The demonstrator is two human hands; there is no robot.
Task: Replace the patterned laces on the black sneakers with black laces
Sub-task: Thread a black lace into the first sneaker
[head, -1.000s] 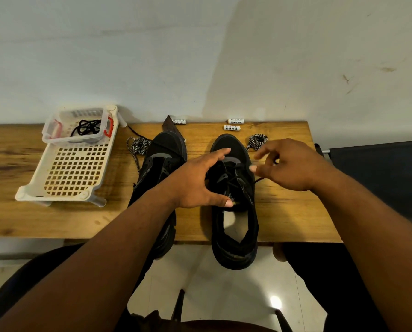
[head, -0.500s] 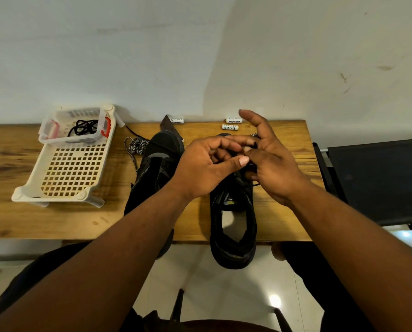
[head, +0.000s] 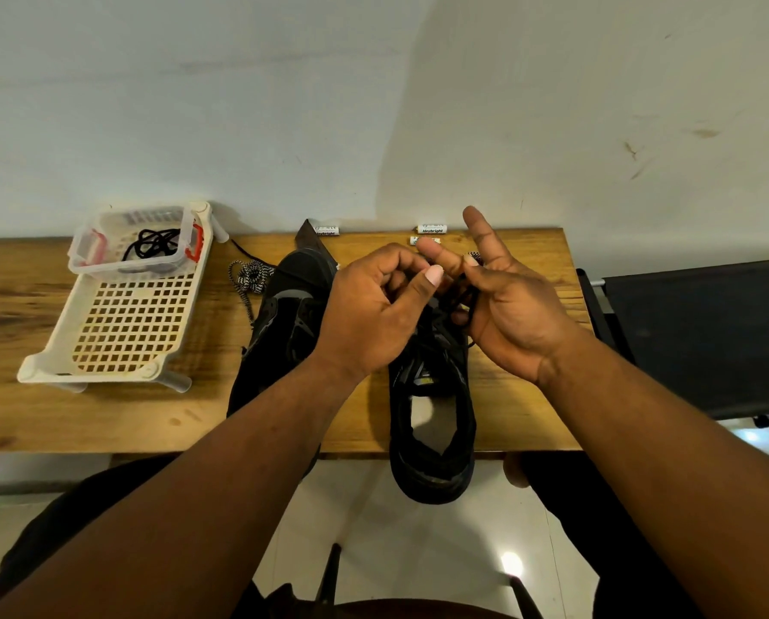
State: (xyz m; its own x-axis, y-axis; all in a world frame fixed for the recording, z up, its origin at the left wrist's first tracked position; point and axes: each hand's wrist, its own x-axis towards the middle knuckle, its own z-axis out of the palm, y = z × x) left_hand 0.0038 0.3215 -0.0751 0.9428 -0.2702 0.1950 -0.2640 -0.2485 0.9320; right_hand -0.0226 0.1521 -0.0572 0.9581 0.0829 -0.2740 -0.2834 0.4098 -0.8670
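Sneakers stand side by side on the table (head: 61,422); over the right sneaker (head: 432,395) both hands work the black lace (head: 452,301), the left hand (head: 369,314) curled on it, the right hand (head: 508,306) pinching it. A loose pinch could let the half-formed knot slip.

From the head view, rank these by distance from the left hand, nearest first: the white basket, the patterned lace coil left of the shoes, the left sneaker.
Measured from the left hand:
1. Left sneaker, right beside and partly under the hand, on its left.
2. Patterned lace coil, farther left, near the sneaker's toe.
3. White basket, farthest, at the table's left end.
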